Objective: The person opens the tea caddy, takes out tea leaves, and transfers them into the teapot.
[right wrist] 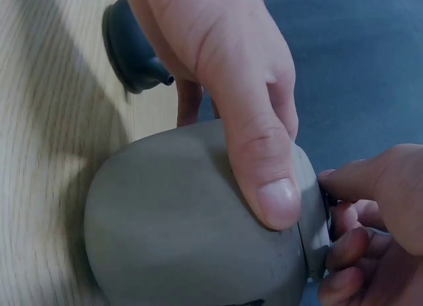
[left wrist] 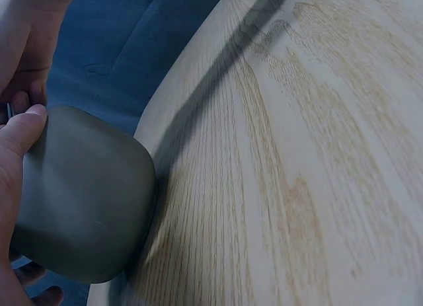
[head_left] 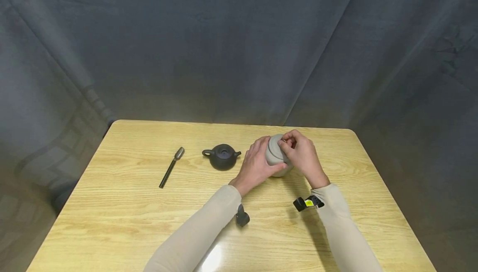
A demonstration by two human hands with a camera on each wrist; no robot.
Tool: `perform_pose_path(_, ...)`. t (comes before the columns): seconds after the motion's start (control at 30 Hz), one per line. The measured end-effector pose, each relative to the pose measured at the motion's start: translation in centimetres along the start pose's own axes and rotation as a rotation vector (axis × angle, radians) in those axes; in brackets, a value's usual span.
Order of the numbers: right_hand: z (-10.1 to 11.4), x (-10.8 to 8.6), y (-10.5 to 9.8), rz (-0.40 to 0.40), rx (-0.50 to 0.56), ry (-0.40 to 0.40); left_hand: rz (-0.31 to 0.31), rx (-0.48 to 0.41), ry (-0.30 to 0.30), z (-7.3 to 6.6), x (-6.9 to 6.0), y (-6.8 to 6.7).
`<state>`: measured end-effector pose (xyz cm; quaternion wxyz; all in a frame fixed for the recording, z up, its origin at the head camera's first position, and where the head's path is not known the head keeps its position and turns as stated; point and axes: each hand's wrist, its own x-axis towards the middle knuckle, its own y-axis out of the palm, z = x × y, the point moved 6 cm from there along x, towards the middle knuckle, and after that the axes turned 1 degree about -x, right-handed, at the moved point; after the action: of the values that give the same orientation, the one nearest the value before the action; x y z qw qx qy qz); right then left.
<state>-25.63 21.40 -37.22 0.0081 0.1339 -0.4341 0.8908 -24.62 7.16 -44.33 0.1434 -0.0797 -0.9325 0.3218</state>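
Note:
A rounded grey jar (right wrist: 178, 213) with a flat lid (head_left: 275, 149) stands on the table, right of the middle in the head view. My left hand (head_left: 257, 160) grips the jar's body from the left, its thumb across the near side. At the lid's top, my right hand (head_left: 303, 153) pinches a small dark knob or ring, mostly hidden by the fingers. The lid sits on the jar's mouth, with a thin seam showing between them in the right wrist view. In the left wrist view, the jar's side (left wrist: 86, 193) fills the left part.
Left of the jar is a dark teapot (head_left: 223, 158), spout pointing toward my left hand. Farther left lies a slim tool (head_left: 171, 167) with a black handle and a silvery scoop-like end. Dark curtains (head_left: 224, 56) hang behind the wooden table (head_left: 123, 214).

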Motion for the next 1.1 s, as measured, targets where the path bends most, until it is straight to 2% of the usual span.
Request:
perform_pose_path(0.17, 0.3, 0.0, 0.1, 0.013, -0.08, -0.064, -0.005, 0.006, 0.007, 0.0, 0.0, 0.0)
perform_pose_path(0.27, 0.3, 0.0, -0.1, 0.03, -0.087, -0.075, -0.006, 0.01, 0.005, -0.1, 0.0, 0.0)
perform_pose_path(0.5, 0.0, 0.5, -0.1, 0.112, -0.06, -0.058, 0.007, 0.004, -0.005, 0.0, 0.0, -0.1)
perform_pose_path(0.87, -0.6, 1.4, 0.4, 0.236, 0.07, -0.037, 0.016, -0.005, -0.006, 0.2, 0.0, -0.3)
perform_pose_path(1.1, -0.7, 1.2, 0.7, 0.268, 0.057, -0.013, 0.024, -0.003, -0.016, 0.1, -0.1, -0.3)
